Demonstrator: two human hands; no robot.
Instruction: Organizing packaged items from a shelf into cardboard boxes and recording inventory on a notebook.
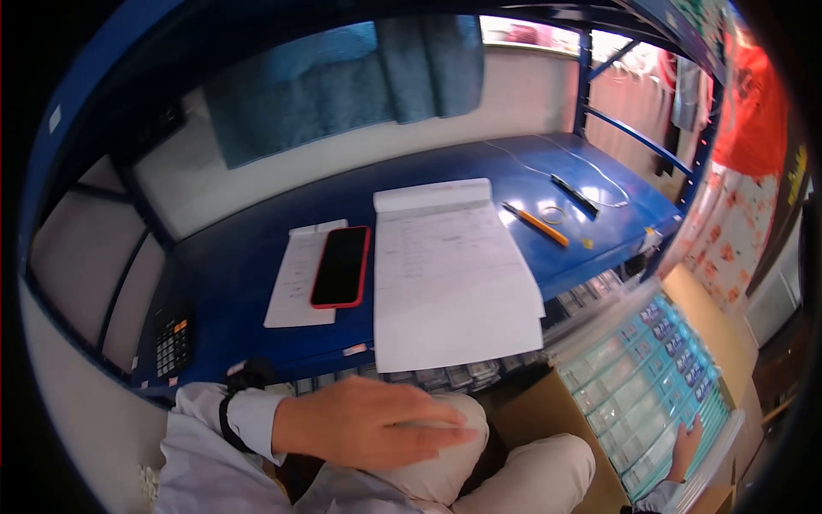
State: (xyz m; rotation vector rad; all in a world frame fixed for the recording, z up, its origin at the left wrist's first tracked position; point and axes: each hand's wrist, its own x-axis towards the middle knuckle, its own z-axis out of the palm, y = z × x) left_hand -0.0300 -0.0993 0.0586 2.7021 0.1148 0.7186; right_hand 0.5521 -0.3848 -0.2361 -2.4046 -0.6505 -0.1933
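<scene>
My left hand (368, 424) hovers over my left knee, palm down, its fingers stretched out and slightly blurred; it holds nothing. At the lower right, my right hand (682, 450) reaches into an open cardboard box (535, 411). Its fingers are apart and touch the near right end of the clear and teal flat packages (625, 377) packed in rows there. Whether they grip one is hard to see. In front of me a pad of white paper (454, 283) with faint writing overhangs the blue table edge. A red-cased phone (341, 267) lies left of it on a smaller written sheet (287, 300).
On the blue table (231, 265) lie a calculator (174, 338), an orange cutter knife (538, 224), a black pen (574, 195) and a thin white cable (599, 176). Blue shelf posts (585, 81) frame it. Several small packs (458, 374) sit below the table edge.
</scene>
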